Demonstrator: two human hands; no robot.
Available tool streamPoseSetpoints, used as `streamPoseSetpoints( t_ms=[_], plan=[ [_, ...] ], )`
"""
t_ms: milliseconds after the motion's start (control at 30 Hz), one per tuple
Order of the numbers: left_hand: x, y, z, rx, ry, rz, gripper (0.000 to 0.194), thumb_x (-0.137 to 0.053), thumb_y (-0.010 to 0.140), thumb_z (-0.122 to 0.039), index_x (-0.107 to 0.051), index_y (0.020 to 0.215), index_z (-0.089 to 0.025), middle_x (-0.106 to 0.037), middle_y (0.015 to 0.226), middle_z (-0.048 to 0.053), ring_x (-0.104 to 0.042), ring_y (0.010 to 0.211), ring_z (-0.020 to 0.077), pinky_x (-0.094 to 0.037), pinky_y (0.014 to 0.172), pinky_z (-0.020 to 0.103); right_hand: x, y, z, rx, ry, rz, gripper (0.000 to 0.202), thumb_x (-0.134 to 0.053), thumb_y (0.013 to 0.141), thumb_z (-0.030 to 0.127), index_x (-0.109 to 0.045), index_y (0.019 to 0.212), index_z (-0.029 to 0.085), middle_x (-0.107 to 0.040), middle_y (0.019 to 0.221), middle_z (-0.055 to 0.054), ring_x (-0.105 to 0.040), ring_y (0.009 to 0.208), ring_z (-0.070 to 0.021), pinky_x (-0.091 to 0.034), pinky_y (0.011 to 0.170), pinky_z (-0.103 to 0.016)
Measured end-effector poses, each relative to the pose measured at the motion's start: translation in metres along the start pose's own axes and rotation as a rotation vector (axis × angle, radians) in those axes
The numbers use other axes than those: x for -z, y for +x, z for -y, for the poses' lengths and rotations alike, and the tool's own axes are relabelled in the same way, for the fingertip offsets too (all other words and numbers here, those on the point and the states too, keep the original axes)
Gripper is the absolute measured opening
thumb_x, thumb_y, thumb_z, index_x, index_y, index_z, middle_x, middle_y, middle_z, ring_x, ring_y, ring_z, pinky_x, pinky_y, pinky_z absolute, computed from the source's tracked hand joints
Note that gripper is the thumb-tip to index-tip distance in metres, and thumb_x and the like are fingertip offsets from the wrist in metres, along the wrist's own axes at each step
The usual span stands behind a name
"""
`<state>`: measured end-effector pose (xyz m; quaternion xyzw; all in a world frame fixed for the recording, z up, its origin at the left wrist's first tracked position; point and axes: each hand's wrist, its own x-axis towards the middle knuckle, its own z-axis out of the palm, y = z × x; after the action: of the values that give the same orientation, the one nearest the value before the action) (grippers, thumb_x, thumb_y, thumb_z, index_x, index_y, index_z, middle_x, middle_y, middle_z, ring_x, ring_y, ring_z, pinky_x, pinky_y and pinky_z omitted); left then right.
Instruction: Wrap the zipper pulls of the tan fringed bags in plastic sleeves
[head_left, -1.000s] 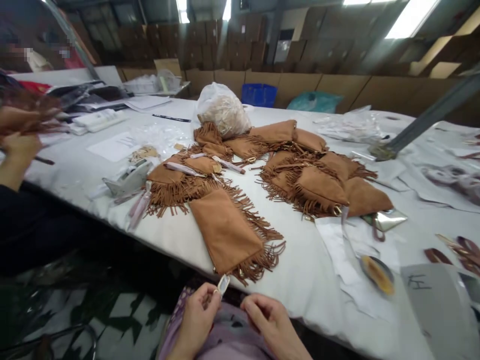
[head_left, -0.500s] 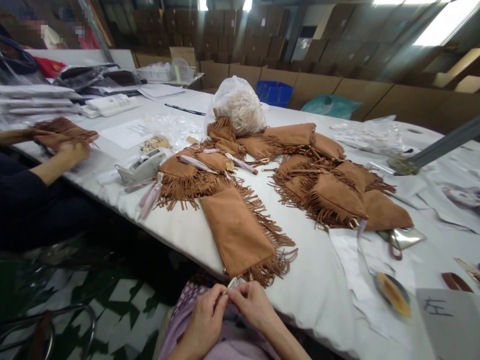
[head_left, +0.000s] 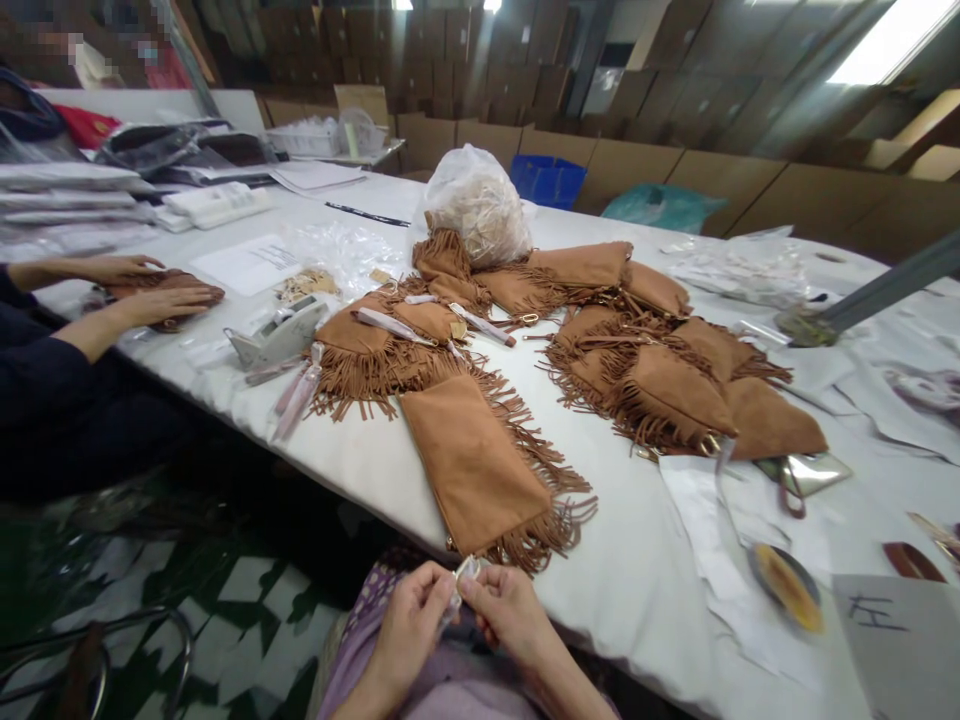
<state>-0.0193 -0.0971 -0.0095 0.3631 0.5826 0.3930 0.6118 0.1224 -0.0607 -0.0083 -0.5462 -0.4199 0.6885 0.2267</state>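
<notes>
Left hand point(head_left: 401, 625) and right hand point(head_left: 514, 612) pinch a small glossy piece point(head_left: 469, 569) at the near edge of the white cloth-covered bench point(head_left: 622, 570), beside a tan suede-like fringed pouch point(head_left: 480, 465). Apparent step: fingertip manipulation; next move calls for steady opposed pinches.

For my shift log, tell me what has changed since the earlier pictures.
The right hand has moved inward, taking hold of the small pale piece alongside the left hand. At left, a co-worker's hands have lowered a brown piece to the table. The fringed bags stayed put.
</notes>
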Motion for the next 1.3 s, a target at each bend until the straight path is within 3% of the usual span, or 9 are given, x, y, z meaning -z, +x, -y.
streamPoseSetpoints(
  t_ms=[167, 367, 533, 700, 800, 900, 1000, 1100, 1300],
  plan=[
    [-0.005, 0.008, 0.008, 0.234, -0.250, -0.063, 0.033, -0.057, 0.073, -0.050, -0.047, 0.079, -0.019, -0.060, 0.053, -0.002, -0.031, 0.026, 0.0043, -0.016, 0.030, 0.017, 0.002, 0.000, -0.003, 0.125, 0.007, 0.069, 0.044, -0.064, 0.070, 0.056, -0.059, 0.062, 0.013, -0.052, 0.048, 0.003, -0.035, 0.041, -0.0054, -0.024, 0.041, -0.019],
    [-0.003, 0.004, 0.011, 0.141, -0.040, -0.061, 0.045, -0.057, 0.073, -0.059, -0.055, 0.081, -0.014, -0.055, 0.045, -0.003, -0.037, 0.029, 0.0057, -0.023, 0.032, 0.016, 0.003, 0.001, -0.009, 0.174, -0.060, -0.001, 0.041, -0.064, 0.072, 0.052, -0.059, 0.059, 0.013, -0.055, 0.051, 0.002, -0.038, 0.045, -0.0073, -0.026, 0.043, -0.019],
    [0.001, 0.002, 0.003, 0.252, -0.217, 0.070, 0.043, -0.066, 0.068, -0.055, -0.057, 0.072, -0.013, -0.059, 0.052, 0.000, -0.036, 0.032, 0.0037, -0.024, 0.035, 0.017, 0.004, -0.002, -0.008, 0.173, -0.098, -0.030, 0.040, -0.063, 0.071, 0.052, -0.058, 0.058, 0.015, -0.052, 0.045, 0.004, -0.039, 0.042, -0.0076, -0.026, 0.042, -0.019],
    [-0.003, -0.003, -0.006, 0.115, -0.084, -0.031, 0.042, -0.059, 0.074, -0.056, -0.056, 0.068, -0.015, -0.051, 0.045, -0.005, -0.033, 0.032, 0.0044, -0.021, 0.035, 0.017, 0.018, -0.018, -0.014, 0.094, -0.182, -0.238, 0.048, -0.047, 0.079, 0.059, -0.059, 0.058, 0.017, -0.059, 0.051, -0.001, -0.043, 0.035, -0.0089, -0.029, 0.038, -0.022],
    [-0.006, -0.006, -0.007, 0.037, 0.114, -0.102, 0.042, -0.055, 0.077, -0.057, -0.058, 0.070, -0.015, -0.048, 0.045, -0.005, -0.036, 0.034, 0.0067, -0.024, 0.036, 0.018, 0.021, -0.029, -0.011, 0.070, -0.070, -0.270, 0.042, -0.053, 0.075, 0.057, -0.064, 0.083, 0.017, -0.066, 0.064, -0.002, -0.042, 0.033, -0.0075, -0.028, 0.035, -0.021],
    [-0.008, -0.007, -0.006, -0.050, 0.253, -0.137, 0.040, -0.052, 0.079, -0.054, -0.062, 0.075, -0.015, -0.055, 0.054, -0.002, -0.044, 0.040, 0.0097, -0.030, 0.039, 0.020, 0.011, -0.032, -0.004, 0.018, 0.129, -0.167, 0.053, -0.060, 0.070, 0.055, -0.058, 0.104, 0.015, -0.067, 0.067, -0.002, -0.042, 0.032, -0.0066, -0.026, 0.033, -0.019],
    [-0.009, -0.009, -0.007, -0.139, 0.352, -0.134, 0.034, -0.050, 0.082, -0.048, -0.062, 0.075, -0.017, -0.063, 0.064, 0.002, -0.054, 0.051, 0.0138, -0.036, 0.046, 0.022, -0.005, -0.026, 0.000, 0.007, 0.291, -0.043, 0.054, -0.066, 0.067, 0.054, -0.059, 0.100, 0.012, -0.056, 0.051, 0.004, -0.039, 0.033, -0.0050, -0.020, 0.033, -0.016],
    [-0.010, -0.012, -0.009, -0.182, 0.412, -0.138, 0.029, -0.048, 0.084, -0.045, -0.057, 0.075, -0.019, -0.065, 0.063, 0.003, -0.058, 0.055, 0.0155, -0.039, 0.050, 0.022, -0.015, -0.020, -0.001, 0.016, 0.404, -0.057, 0.050, -0.072, 0.063, 0.050, -0.061, 0.094, 0.013, -0.049, 0.045, 0.007, -0.033, 0.034, -0.0028, -0.016, 0.034, -0.015],
    [-0.013, -0.008, -0.003, -0.069, 0.178, -0.129, 0.041, -0.053, 0.081, -0.053, -0.033, 0.099, -0.023, -0.058, 0.051, -0.006, -0.043, 0.034, 0.0096, -0.027, 0.036, 0.018, -0.016, -0.019, -0.002, 0.020, 0.547, -0.081, 0.047, -0.077, 0.060, 0.046, -0.059, 0.087, 0.012, -0.048, 0.043, 0.008, -0.027, 0.034, -0.0014, -0.010, 0.035, -0.016]
  ],
)
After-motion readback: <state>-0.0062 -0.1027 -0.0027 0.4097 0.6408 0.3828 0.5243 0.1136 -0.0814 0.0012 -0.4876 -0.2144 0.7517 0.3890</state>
